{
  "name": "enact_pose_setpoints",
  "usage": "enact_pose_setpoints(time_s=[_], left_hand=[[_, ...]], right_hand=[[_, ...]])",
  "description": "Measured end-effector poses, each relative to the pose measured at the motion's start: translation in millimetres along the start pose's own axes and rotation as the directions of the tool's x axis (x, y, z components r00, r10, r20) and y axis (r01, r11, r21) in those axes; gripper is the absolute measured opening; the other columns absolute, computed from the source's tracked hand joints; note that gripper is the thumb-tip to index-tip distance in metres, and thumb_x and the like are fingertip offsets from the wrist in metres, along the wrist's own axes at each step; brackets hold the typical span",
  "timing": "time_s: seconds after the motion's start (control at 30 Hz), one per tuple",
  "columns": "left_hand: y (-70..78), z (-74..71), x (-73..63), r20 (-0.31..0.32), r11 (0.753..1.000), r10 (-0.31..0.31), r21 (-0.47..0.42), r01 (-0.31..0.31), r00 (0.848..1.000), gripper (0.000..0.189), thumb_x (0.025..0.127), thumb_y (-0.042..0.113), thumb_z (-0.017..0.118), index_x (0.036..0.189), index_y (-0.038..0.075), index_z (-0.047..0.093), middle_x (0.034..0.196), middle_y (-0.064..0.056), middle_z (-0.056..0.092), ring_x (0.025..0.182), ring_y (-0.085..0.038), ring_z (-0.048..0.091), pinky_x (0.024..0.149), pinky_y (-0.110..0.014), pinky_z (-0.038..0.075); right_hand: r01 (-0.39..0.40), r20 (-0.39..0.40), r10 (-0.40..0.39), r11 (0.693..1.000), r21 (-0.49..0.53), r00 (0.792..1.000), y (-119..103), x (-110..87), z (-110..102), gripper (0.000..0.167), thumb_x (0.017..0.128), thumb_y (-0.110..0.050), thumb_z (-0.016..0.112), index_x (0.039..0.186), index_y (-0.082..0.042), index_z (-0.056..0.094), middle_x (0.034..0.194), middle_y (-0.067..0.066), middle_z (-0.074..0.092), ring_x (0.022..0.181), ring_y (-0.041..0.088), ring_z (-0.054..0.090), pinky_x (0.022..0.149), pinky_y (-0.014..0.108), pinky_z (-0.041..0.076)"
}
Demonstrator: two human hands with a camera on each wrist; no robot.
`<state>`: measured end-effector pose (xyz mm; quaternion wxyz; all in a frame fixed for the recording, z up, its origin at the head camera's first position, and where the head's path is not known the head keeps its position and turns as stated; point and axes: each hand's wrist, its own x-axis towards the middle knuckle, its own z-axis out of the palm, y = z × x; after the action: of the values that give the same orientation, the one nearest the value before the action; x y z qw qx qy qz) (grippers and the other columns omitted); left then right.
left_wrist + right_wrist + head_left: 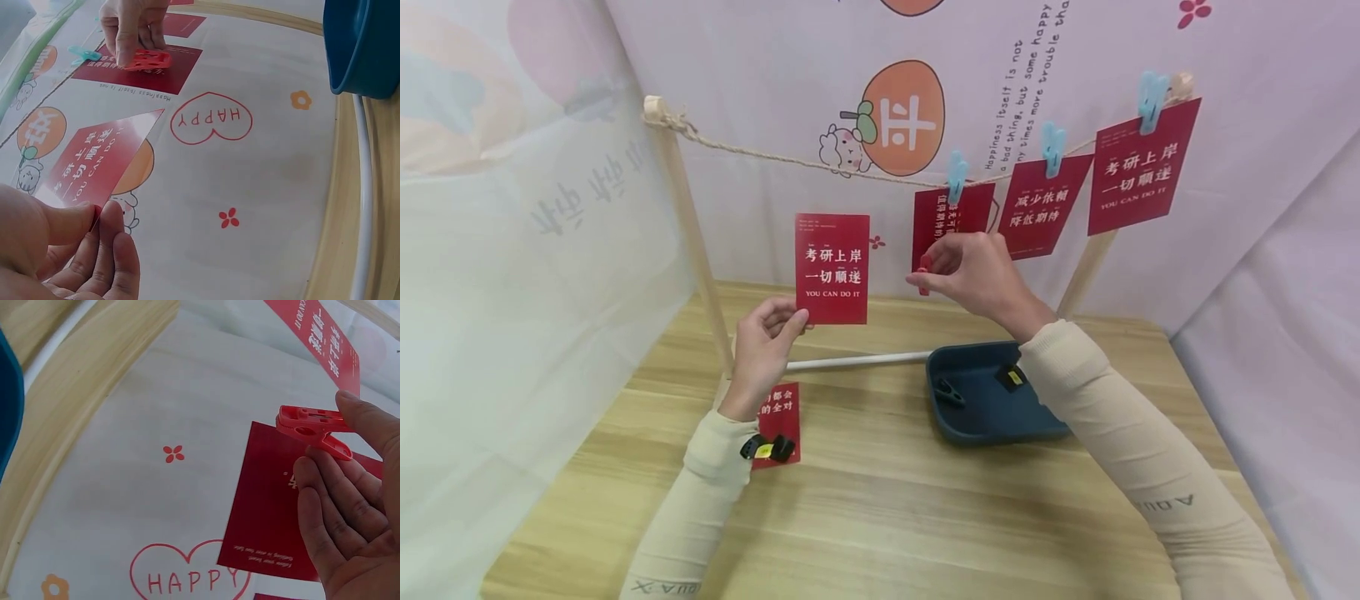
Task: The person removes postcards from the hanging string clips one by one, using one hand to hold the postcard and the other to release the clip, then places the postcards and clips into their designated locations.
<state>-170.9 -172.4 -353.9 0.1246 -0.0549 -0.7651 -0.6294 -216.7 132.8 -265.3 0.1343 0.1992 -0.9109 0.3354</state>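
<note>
My left hand (767,337) pinches a red card (832,271) with white lettering by its lower left corner, holding it upright below the rope (775,157). In my right hand (981,271) a red clothespin (315,428) is pinched between thumb and fingers. That hand is in front of a hanging red card (958,212), partly covering it. A light blue clothespin (957,177) fixes this card to the rope. Further right hang a second card (1037,229) and a third card (1142,167), each under its own blue clothespin.
The rope is strung between a left wooden post (688,225) and a right post (1086,271). A dark blue tray (951,433) on the table holds a dark clothespin (950,393). Another red card (786,425) lies behind my left wrist. A white rod (857,361) runs along the table.
</note>
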Motion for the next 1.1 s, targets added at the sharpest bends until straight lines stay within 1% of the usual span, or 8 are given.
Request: enact_pose_setpoints(time_s=[0.1,0.17,0.37,0.53,0.73,0.83,0.93,1.1], left_hand=[[-1.5,-0.4,-1.8,0.003,1.000,-0.017,0.003,0.017,1.000,0.028,0.105,0.021,0.067,0.124,0.001,0.067,0.114,-0.020,0.075,0.103,-0.025,0.074,0.092,-0.024,0.062],[-2.6,-1.0,-3.2,0.001,1.000,-0.029,0.007,0.029,1.000,0.028,0.105,0.021,0.067,0.125,0.001,0.067,0.115,-0.020,0.075,0.102,-0.021,0.073,0.092,-0.023,0.061],[-6.6,-2.4,-4.3,-0.009,0.999,-0.039,-0.004,0.039,0.999,0.026,0.105,0.018,0.067,0.124,0.001,0.067,0.112,-0.019,0.075,0.101,-0.025,0.074,0.090,-0.021,0.061],[-9.0,-2.5,-5.2,-0.005,0.998,-0.055,-0.010,0.055,0.998,0.027,0.104,0.018,0.068,0.123,0.000,0.067,0.112,-0.019,0.075,0.095,-0.013,0.074,0.088,-0.019,0.061],[-11.6,-6.3,-8.8,-0.003,0.996,-0.087,-0.018,0.087,0.996,0.027,0.104,0.017,0.068,0.123,-0.001,0.067,0.109,-0.016,0.077,0.093,-0.008,0.074,0.088,-0.018,0.061],[-13.5,-8.1,-10.1,0.004,0.996,-0.085,-0.008,0.085,0.996,0.027,0.104,0.017,0.069,0.123,-0.002,0.068,0.109,-0.018,0.078,0.092,-0.007,0.075,0.087,-0.018,0.062],[-16.4,-9.1,-11.3,0.017,0.996,-0.089,-0.008,0.089,0.996,0.028,0.103,0.016,0.070,0.123,-0.003,0.068,0.110,-0.022,0.077,0.093,-0.010,0.076,0.087,-0.019,0.062],[-21.9,-9.7,-15.0,0.033,0.990,-0.142,0.003,0.141,0.989,0.030,0.103,0.018,0.071,0.126,-0.001,0.068,0.114,-0.023,0.076,0.096,-0.013,0.076,0.089,-0.022,0.063]], right_hand=[[-0.027,0.013,0.027,1.000,-0.003,1.000,6,-5.1,2,0.038,0.086,-0.037,0.089,0.110,-0.009,0.079,0.098,0.008,0.082,0.089,0.022,0.079,0.082,0.041,0.066],[-0.042,0.024,0.042,0.999,0.000,0.999,10,-7.9,3,0.039,0.086,-0.037,0.089,0.112,-0.009,0.079,0.098,0.009,0.082,0.089,0.022,0.079,0.081,0.041,0.067],[-0.048,0.044,0.048,0.999,-0.004,0.998,21,-13.4,6,0.039,0.087,-0.036,0.088,0.113,-0.008,0.079,0.098,0.009,0.081,0.088,0.023,0.079,0.079,0.041,0.067],[-0.049,0.078,0.049,0.999,-0.005,0.996,31,-17.8,8,0.038,0.089,-0.034,0.087,0.114,-0.007,0.079,0.097,0.008,0.082,0.087,0.022,0.079,0.079,0.040,0.067],[-0.047,0.097,0.048,0.999,-0.016,0.994,39,-21.6,11,0.038,0.088,-0.035,0.088,0.112,-0.007,0.079,0.095,0.007,0.082,0.086,0.021,0.079,0.084,0.041,0.067],[-0.051,0.107,0.054,0.998,-0.025,0.993,42,-23.2,12,0.038,0.088,-0.035,0.087,0.112,-0.007,0.079,0.095,0.007,0.082,0.087,0.022,0.079,0.083,0.041,0.067],[-0.062,0.118,0.064,0.998,-0.021,0.991,45,-25.5,13,0.037,0.088,-0.034,0.087,0.112,-0.007,0.079,0.095,0.007,0.082,0.086,0.022,0.079,0.082,0.041,0.067],[-0.075,0.148,0.077,0.997,-0.016,0.986,51,-29.6,16,0.034,0.088,-0.033,0.088,0.111,-0.009,0.079,0.095,0.005,0.082,0.085,0.020,0.079,0.080,0.040,0.067]])
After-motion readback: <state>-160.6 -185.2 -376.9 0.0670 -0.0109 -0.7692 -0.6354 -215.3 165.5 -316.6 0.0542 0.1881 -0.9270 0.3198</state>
